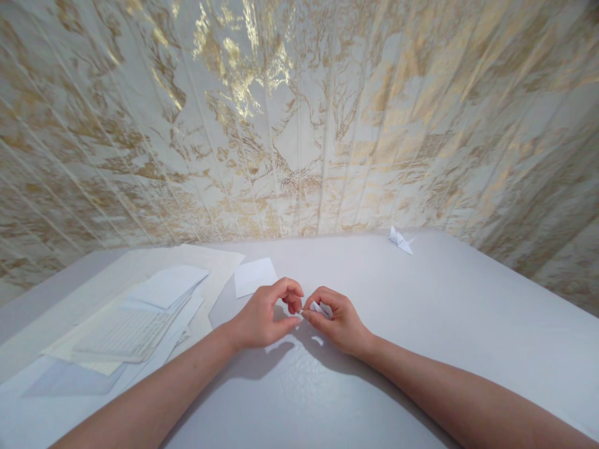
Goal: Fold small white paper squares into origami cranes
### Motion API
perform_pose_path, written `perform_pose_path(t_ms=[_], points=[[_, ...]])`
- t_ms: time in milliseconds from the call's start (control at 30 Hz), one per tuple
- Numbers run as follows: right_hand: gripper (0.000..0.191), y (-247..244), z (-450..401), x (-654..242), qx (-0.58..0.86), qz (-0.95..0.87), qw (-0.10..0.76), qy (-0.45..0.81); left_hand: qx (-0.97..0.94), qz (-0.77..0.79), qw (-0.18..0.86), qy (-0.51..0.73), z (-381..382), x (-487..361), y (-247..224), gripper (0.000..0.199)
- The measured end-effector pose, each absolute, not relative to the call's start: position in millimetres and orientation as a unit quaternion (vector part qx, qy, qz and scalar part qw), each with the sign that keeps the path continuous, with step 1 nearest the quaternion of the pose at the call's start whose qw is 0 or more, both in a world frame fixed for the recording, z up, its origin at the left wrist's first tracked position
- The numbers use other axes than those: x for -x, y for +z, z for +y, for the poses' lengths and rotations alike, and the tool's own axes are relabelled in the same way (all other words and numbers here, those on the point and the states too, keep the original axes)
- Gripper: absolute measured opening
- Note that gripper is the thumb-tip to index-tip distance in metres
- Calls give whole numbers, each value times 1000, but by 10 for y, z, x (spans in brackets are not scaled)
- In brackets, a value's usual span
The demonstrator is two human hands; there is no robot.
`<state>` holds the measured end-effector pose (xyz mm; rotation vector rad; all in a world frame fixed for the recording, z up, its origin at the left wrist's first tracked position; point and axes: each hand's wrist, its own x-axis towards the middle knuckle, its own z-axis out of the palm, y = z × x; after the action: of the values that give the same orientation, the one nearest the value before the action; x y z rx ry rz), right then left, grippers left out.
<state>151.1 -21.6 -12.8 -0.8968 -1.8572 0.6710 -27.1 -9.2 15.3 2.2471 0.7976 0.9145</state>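
a small folded white paper (pixel 320 308) is pinched between thumb and fingertips of my right hand (pixel 341 323), just above the middle of the bench (pixel 468 324); its shape seems pointed, though my fingers hide much of it. my left hand (pixel 266 313) curves beside it, thumb and fingers parted, the tips near the right ones. just beyond my left hand lies a plain white sheet (pixel 256 277). farther left, loose papers (pixel 163 287) overlap, one with printed lines. at the far edge, right of my hands, sits a folded paper figure (pixel 400 241), near the gold-patterned backdrop (pixel 299 137).
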Motion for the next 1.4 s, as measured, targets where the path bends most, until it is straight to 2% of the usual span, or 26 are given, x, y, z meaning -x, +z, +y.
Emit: perform_pose_path(t_ms=[333,800,900,1133,1400], points=[[11,-116,-220,-1509,352,-751,467,306,-845,309,252,355,-111,268,184,15],[16,-155,-195,-1512,360,-694,468,411,-835,318,221,391,-103,257,114,17],[14,-177,-183,-1512,364,-694,482,391,-825,326,210,411,-106,250,69,21],[9,-176,-201,-1499,357,-734,521,248,-820,339,156,433,-130,223,18,24],[9,-176,-200,-1494,350,-740,523,236,-824,341,154,426,-135,226,19,24]])
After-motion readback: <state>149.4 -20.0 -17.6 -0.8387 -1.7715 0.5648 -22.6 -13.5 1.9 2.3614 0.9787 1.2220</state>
